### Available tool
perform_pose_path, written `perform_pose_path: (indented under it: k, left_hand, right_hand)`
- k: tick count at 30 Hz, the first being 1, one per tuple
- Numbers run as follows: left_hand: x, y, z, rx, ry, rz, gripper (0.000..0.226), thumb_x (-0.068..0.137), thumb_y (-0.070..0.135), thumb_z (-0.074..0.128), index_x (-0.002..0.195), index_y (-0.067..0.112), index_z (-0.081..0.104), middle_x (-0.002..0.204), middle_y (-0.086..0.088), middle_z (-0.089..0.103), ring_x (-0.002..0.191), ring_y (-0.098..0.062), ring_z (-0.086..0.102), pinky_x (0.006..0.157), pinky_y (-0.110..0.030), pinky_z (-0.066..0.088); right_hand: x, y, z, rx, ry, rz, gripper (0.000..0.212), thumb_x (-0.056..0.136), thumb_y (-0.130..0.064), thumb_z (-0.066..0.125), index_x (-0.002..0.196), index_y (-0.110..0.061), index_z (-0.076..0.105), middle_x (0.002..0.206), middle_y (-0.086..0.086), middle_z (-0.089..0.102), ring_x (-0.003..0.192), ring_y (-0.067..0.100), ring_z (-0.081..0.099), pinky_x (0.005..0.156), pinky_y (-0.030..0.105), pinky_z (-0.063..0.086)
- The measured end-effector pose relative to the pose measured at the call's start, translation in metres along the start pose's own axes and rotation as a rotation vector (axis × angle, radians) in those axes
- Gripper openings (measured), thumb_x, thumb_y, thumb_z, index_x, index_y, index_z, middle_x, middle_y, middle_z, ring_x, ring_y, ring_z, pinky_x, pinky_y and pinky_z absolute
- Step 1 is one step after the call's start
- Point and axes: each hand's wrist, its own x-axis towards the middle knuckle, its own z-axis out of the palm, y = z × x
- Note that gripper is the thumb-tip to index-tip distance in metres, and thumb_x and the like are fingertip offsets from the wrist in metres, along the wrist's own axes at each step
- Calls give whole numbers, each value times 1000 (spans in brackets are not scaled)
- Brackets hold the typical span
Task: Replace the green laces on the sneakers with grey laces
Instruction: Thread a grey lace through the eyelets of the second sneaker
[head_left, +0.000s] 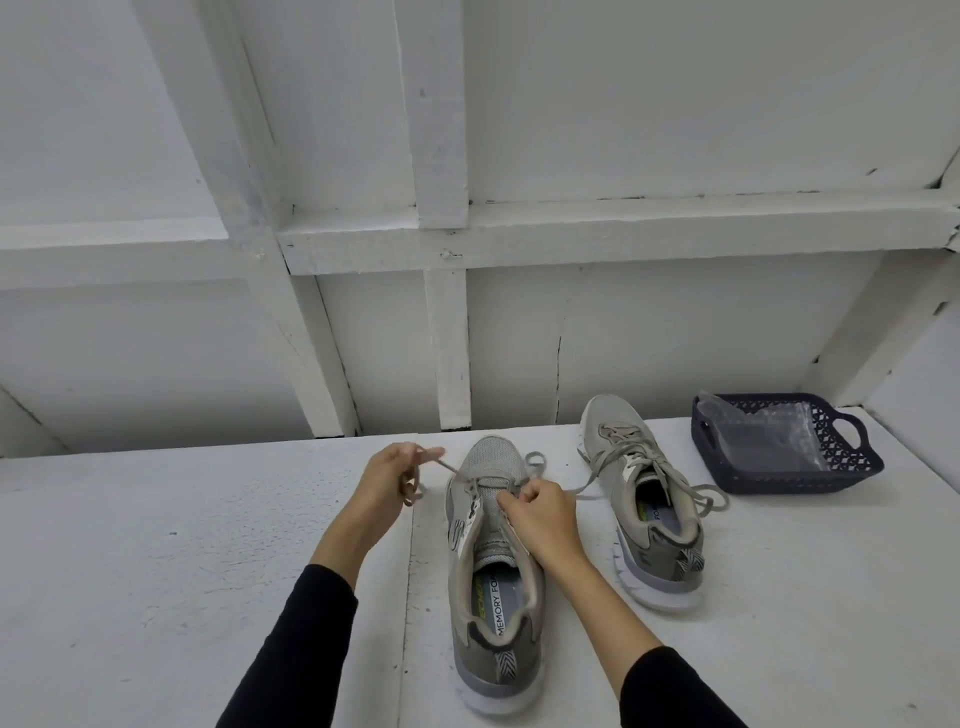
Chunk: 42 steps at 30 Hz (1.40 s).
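Note:
A grey sneaker (493, 582) lies in front of me with its toe pointing away, and a grey lace (457, 473) runs through only its lowest eyelets. My left hand (389, 480) pinches the left end of this lace and holds it out to the left of the toe. My right hand (540, 512) grips the other part of the lace at the right eyelets, over the tongue. A second grey sneaker (644, 499) stands to the right, fully laced in grey with loose ends. No green lace is in view.
A dark blue plastic basket (862, 460) holding a clear plastic bag sits at the right back of the white table (156, 571). A white panelled wall with beams rises behind the table's far edge.

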Motion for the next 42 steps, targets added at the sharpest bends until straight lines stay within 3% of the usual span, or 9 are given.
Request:
perform_pose_path:
  k: [3,6,9,12,20,29,36,39,42]
  left_hand:
    - [5,7,-17,-566,169,-61,30,104,7,30,79,12,45,64,2,55,44,-3,37,41,-15,36]
    - [-1,10,-19,24,294,33,22,102,12,31,83,13,42,77,-1,48,57,-8,39,51,-21,34]
    - [-8,-1,-8,492,63,152,9,103,24,41,109,19,45,81,-2,50,69,-14,43,63,-27,37]
    - [-11,-14,8,706,-133,270,16,98,29,56,112,33,49,59,5,38,58,-11,35,60,-22,35]
    - [-6,-26,21,807,-9,290,31,88,66,49,86,38,64,68,12,56,84,-18,50,78,-33,42]
    - [-4,-21,21,452,186,194,16,93,22,62,77,24,64,68,3,55,70,-19,48,66,-37,43]
    - [-8,-1,25,320,242,154,32,99,11,48,129,22,51,127,-3,27,102,-13,44,94,-25,35]
    - [-12,8,30,206,320,148,49,94,-3,39,136,24,44,127,0,20,95,-7,43,96,-33,43]
    - [-12,14,33,130,394,118,66,85,-17,30,132,27,48,126,-3,22,97,-18,42,95,-39,47]
  right_hand:
    - [1,-1,1,6,-5,1,31,77,-22,67,59,-15,43,59,1,47,57,13,43,55,27,36]
    - [1,0,2,16,1,9,30,77,-22,67,60,-14,44,60,2,48,58,13,43,56,27,37]
    - [1,0,1,23,8,11,30,77,-21,67,59,-14,43,60,2,46,58,13,42,57,28,37]
    - [1,0,2,21,5,15,31,77,-21,67,59,-14,43,60,1,46,59,14,42,56,28,36]
    - [1,0,1,11,16,21,30,78,-22,67,59,-14,44,59,1,47,57,13,43,54,27,35]
    - [0,-2,-2,19,-29,27,33,80,-20,65,58,-15,40,59,-1,47,59,13,43,56,28,36]
    - [0,-1,-9,192,42,202,31,86,-22,61,63,-13,43,62,2,48,61,16,43,58,30,35]
    - [-4,-4,-16,300,210,345,10,88,-14,56,90,-5,53,88,10,59,73,22,52,60,32,41]
    - [-2,-11,-23,368,268,482,36,88,-8,56,118,5,40,106,14,51,86,28,51,55,28,34]
